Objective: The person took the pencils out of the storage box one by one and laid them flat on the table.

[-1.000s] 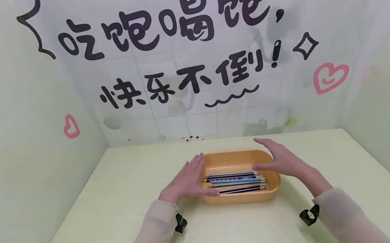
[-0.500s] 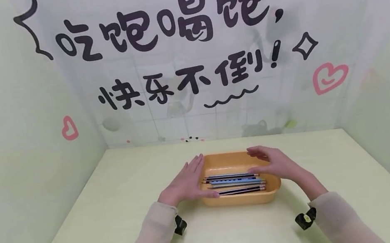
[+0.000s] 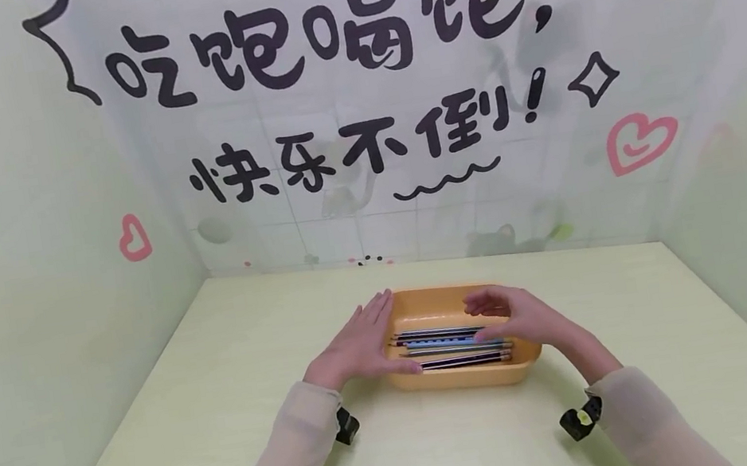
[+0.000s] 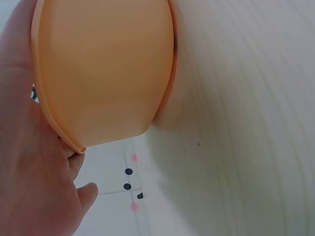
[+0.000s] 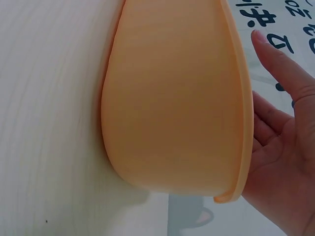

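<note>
Right hand (image 3: 531, 316) had shifted inward above pencils (image 3: 465, 362), fingers loosely bent, nothing held, pencils within reach; left hand (image 3: 355, 351) stayed straight-fingered against orange plastic tray (image 3: 461, 379).

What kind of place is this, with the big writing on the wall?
Probably a little booth for filming handwork: printed walls close in a pale tabletop on three sides, and the person wears black wrist cameras.

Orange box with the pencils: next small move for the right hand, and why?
Probably lower the right hand slightly and pinch a pencil: it holds nothing and hovers above the pencils in the orange box, while the left hand rests at the box's left end, seemingly able to steady it.
</note>
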A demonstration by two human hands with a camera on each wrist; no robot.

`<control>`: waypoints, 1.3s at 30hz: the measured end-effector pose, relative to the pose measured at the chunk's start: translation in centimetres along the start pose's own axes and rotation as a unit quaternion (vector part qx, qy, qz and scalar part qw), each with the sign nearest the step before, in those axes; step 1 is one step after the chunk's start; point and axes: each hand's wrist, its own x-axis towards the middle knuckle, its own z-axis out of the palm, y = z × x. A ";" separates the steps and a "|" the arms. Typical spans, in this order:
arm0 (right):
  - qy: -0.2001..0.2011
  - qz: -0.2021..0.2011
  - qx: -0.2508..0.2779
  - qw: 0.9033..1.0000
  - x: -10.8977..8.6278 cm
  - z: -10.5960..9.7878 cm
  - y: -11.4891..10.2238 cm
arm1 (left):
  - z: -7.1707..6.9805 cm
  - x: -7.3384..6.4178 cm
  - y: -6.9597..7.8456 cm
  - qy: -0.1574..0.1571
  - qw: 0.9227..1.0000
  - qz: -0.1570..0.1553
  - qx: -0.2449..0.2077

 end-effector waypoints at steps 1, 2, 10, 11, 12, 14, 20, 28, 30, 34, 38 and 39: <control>-0.008 -0.003 0.009 1.000 0.1 0.0 0.1 | -0.1 0.0 0.0 0.000 1.000 0.000 0.000; -0.016 -0.010 0.014 1.000 0.1 0.1 0.1 | -0.1 0.0 0.0 0.001 1.000 0.001 0.000; -0.092 -0.023 0.073 0.993 0.4 0.7 0.5 | -0.3 -0.1 0.1 -0.004 1.000 -0.001 0.003; -0.099 -0.020 0.078 0.992 0.5 0.8 0.5 | -0.3 -0.1 0.1 -0.004 1.000 -0.001 0.001; -0.105 -0.019 0.083 0.991 0.5 0.8 0.5 | -0.3 -0.1 0.1 -0.005 1.000 -0.002 -0.001; -0.117 -0.016 0.087 0.989 0.5 1.0 0.4 | -0.3 -0.2 0.0 -0.005 1.000 -0.002 -0.005; -0.139 -0.025 0.066 0.988 1.1 1.4 0.4 | -0.3 -0.1 0.0 -0.004 1.000 -0.001 0.008; -0.177 -0.027 0.080 0.981 1.4 2.3 1.1 | 0.1 0.0 0.0 -0.006 1.000 0.000 0.005; -0.186 -0.023 0.077 0.979 1.5 2.6 1.1 | 0.1 0.0 0.0 -0.005 1.000 -0.001 0.007; -0.195 -0.005 0.067 0.978 1.6 3.0 0.9 | 0.1 0.0 0.0 -0.001 1.000 -0.001 0.009; -0.194 0.008 0.040 0.980 1.8 3.4 0.8 | 0.0 0.1 -0.1 0.000 1.000 -0.002 0.011; -0.193 0.010 0.031 0.981 1.8 3.5 0.8 | 0.0 0.1 -0.1 0.000 1.000 -0.002 0.011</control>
